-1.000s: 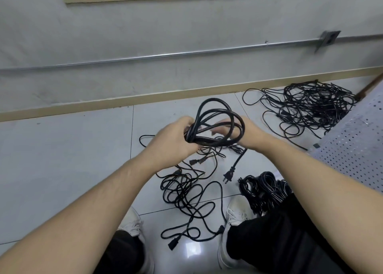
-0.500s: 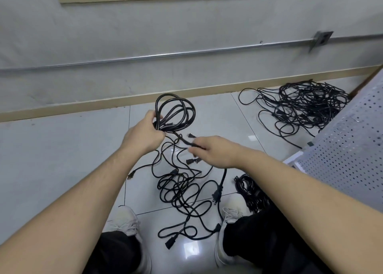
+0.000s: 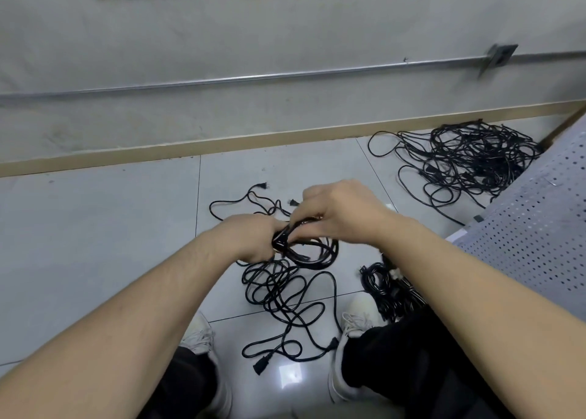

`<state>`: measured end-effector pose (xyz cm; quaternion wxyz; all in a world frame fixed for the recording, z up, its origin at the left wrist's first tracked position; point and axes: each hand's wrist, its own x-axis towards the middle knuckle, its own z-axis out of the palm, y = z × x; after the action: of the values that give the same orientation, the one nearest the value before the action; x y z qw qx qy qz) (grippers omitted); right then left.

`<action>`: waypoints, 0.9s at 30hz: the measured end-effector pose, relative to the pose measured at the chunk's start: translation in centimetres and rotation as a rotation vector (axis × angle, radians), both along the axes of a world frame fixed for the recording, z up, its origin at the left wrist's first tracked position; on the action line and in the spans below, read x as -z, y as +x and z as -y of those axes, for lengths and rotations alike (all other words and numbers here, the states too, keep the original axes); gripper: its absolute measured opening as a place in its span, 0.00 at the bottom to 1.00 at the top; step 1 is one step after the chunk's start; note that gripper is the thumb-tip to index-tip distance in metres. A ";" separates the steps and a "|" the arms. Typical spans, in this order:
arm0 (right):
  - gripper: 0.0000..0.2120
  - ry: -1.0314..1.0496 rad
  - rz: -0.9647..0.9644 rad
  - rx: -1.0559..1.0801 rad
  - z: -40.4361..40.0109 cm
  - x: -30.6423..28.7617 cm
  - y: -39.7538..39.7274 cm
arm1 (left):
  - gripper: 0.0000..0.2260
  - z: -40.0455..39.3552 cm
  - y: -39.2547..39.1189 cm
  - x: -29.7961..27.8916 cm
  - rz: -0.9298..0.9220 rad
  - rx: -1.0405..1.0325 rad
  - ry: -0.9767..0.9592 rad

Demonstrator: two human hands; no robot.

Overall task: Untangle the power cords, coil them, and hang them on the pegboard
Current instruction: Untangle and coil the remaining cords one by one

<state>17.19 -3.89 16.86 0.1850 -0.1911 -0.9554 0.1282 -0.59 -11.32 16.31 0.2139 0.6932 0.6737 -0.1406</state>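
Left hand (image 3: 250, 241) grips a round coil (image 3: 312, 253) of glossy black cord; right hand (image 3: 341, 214) pinches its wrap, fingertips hidden behind the cord.

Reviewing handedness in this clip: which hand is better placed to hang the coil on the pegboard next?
Probably the right hand: the pegboard stands on its side. But the left hand grips the coil, so a handover seems needed.
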 end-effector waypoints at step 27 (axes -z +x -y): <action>0.09 -0.608 0.473 0.167 -1.8 2.1 2.2 | 0.16 -0.3 -0.9 -0.7 0.381 -0.441 0.611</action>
<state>19.35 -2.07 14.80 -0.0956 -0.3387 -0.8713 0.3420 -1.49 -11.00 17.05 0.1445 0.5774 0.7651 0.2455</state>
